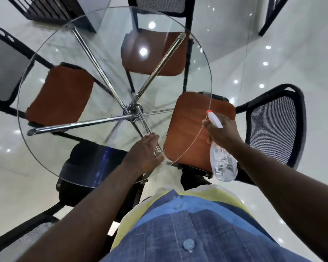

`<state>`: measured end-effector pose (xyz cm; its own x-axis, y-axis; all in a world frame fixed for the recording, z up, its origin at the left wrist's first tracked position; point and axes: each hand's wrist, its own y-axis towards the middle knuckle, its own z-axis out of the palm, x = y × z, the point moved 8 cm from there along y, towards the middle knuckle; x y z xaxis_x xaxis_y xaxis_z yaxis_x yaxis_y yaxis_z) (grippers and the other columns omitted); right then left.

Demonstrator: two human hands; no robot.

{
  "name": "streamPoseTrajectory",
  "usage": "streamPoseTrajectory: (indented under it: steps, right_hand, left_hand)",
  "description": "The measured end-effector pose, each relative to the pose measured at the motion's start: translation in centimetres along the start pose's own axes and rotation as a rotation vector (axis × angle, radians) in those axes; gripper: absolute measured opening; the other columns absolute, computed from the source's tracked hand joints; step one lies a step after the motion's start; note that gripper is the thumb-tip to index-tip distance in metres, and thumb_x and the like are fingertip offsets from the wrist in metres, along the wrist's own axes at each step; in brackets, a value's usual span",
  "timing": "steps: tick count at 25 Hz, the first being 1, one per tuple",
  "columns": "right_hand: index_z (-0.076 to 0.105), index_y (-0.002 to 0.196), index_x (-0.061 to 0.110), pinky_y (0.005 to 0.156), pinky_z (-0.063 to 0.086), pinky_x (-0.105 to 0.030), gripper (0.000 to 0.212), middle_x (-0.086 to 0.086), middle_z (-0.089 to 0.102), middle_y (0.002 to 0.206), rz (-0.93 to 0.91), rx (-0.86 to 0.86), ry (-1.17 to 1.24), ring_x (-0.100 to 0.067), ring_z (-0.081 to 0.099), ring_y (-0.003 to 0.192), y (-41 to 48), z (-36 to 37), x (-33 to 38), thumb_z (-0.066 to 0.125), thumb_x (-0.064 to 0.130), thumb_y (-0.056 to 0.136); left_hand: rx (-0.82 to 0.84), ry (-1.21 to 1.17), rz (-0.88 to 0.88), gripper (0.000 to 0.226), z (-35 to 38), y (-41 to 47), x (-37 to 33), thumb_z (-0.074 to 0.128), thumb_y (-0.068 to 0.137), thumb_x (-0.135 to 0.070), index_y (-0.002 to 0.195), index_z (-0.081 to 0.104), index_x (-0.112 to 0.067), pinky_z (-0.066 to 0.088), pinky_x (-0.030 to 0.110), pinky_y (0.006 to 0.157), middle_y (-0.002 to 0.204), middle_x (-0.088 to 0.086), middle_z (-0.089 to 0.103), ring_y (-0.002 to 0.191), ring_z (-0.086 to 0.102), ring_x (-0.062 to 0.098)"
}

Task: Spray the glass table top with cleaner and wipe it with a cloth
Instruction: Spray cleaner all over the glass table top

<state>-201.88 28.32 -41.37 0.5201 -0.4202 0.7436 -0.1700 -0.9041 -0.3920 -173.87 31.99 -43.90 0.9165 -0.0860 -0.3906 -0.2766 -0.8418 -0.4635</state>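
Glass worktop (68, 44), round and clear, fills the middle of the head view, its near rim just in front of the person's blue buttoned shirt (193, 229). Through it show chrome legs (130, 110) that cross at a hub, and the glossy pale floor (273, 59) dotted with reflected lights.

Left hand (144, 153) rests on the glass close to the near rim, fingers (152, 138) fairly straight and laid together, pointing away from the body. Whether anything lies under the palm cannot be told.

Right hand (223, 134) is at the right rim, fingers curled round the neck of a spray bottle (222, 164) (clear body hanging down toward the person, white head uppermost). Its orange nozzle tip (208, 111) sits right on the line of the rim, aimed in over the glass.

4 chairs (273, 125) with black mesh backs stand round the worktop. 3 have brown seats partly beneath the glass, and 1, nearest the person on the left, has a dark seat.
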Motion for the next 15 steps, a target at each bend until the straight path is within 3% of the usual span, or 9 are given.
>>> streamPoseTrajectory:
  steps: [4,8,11,15]
  right_hand:
    - [0.068,0.103,0.013,0.045,0.048,-0.012,0.017,-0.007,0.072,0.079,-0.015,-0.181,0.063,-0.010,0.067,0.045,-6.5,-1.2,1.6,0.073,0.029,0.100]
    - [0.071,0.109,0.021,0.055,0.059,-0.028,0.017,0.000,0.074,0.081,-0.050,-0.337,0.147,-0.023,0.074,0.052,-13.8,-3.6,2.7,0.074,0.033,0.098]
    - [0.070,0.096,0.023,0.063,0.061,-0.034,0.015,-0.004,0.073,0.070,-0.058,-0.435,0.179,-0.023,0.075,0.054,-19.2,-7.4,2.7,0.075,0.038,0.097]
    - [0.068,0.094,0.016,0.063,0.058,-0.034,0.023,-0.010,0.075,0.075,-0.038,-0.592,0.272,-0.026,0.075,0.056,-24.8,-14.4,1.2,0.078,0.037,0.097]
  left_hand:
    - [-0.043,0.022,0.137,0.081,-1.7,-2.7,-0.4,0.067,0.094,-0.047,0.161,0.033,-0.016,0.025,0.035,0.126,0.169,0.003,0.029,0.155,0.026,0.017]
    - [-0.092,0.054,0.298,0.078,-3.4,-4.4,-3.1,0.070,0.093,-0.040,0.159,0.039,-0.014,0.026,0.029,0.124,0.165,0.006,0.038,0.152,0.034,0.018]
    - [-0.113,0.062,0.450,0.076,-5.0,-5.3,-8.0,0.072,0.093,-0.039,0.156,0.042,-0.010,0.024,0.025,0.122,0.162,0.009,0.042,0.150,0.038,0.019]
    - [-0.152,0.094,0.632,0.081,-7.5,-6.5,-16.8,0.065,0.089,-0.053,0.156,0.043,-0.012,0.034,0.039,0.123,0.161,0.008,0.044,0.150,0.039,0.019]
